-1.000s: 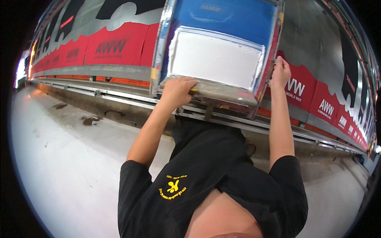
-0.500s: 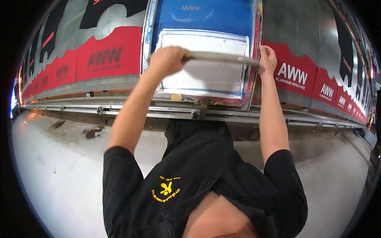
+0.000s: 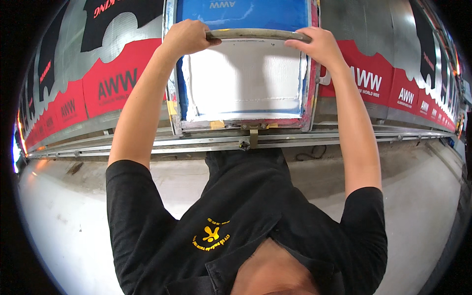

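Both my hands hold a long squeegee point(image 3: 255, 34) that lies crosswise over a screen-printing frame point(image 3: 313, 73). My left hand point(image 3: 189, 37) wraps its left end, and my right hand point(image 3: 318, 45) grips the right end with fingers bent over the bar. Nearer than the squeegee, white ink point(image 3: 236, 78) covers a broad rectangle of the screen, thicker along its edges. Bare blue mesh point(image 3: 246, 17) shows beyond the squeegee. The bar hides the blade's lower edge.
Red and black fabric pieces lie on the long grey printing table to the left point(image 3: 110, 81) and right point(image 3: 368, 69). A metal rail point(image 3: 196, 142) runs along its near edge, with a bracket point(image 3: 253, 137) below the frame. Pale floor point(image 3: 73, 211) lies behind it.
The squeegee has moved to the far part of the inked area. My right hand, earlier at the frame's right edge by the bar's end, now grips the bar. My left hand has kept its hold.
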### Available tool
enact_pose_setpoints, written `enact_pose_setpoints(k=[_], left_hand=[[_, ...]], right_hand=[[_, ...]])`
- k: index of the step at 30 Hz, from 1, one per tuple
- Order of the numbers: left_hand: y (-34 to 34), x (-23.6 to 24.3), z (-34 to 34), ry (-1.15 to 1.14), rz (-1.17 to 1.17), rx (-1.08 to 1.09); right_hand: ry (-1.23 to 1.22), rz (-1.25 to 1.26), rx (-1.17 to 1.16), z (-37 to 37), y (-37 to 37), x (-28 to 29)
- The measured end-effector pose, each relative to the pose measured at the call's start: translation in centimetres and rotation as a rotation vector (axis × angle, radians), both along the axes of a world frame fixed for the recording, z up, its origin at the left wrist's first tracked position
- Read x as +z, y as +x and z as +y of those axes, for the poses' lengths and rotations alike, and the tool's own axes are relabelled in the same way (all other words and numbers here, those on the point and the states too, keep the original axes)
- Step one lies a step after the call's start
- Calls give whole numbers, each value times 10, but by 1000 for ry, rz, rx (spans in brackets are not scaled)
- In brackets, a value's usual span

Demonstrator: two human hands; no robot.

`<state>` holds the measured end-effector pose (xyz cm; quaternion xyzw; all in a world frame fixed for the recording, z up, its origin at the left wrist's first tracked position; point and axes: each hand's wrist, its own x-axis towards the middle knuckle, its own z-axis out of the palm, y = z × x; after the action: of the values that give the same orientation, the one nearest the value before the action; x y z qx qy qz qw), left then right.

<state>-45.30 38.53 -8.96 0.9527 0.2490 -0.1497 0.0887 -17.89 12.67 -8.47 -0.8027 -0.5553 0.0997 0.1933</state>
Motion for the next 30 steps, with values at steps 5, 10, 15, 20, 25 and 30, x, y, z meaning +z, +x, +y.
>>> enact_pose_setpoints(k=[5, 10, 15, 20, 25, 30], left_hand=[[-7, -4, -21, -10, -8, 73], [-70, 7, -112, -107, -9, 144], [-143, 17, -204, -103, -163, 132], [-184, 12, -262, -98, -205, 131], [-180, 55, -251, -179, -42, 88], [-125, 67, -158, -232, 65, 73]], right_hand=[[-236, -158, -89, -1, -28, -21], [-210, -151, -60, -87, -81, -19], [-46, -70, -32, -179, -150, -10], [22, -119, 29, -221, -178, -9], [-27, -12, 78, -231, -186, 15], [-39, 1, 112, -158, -133, 34]])
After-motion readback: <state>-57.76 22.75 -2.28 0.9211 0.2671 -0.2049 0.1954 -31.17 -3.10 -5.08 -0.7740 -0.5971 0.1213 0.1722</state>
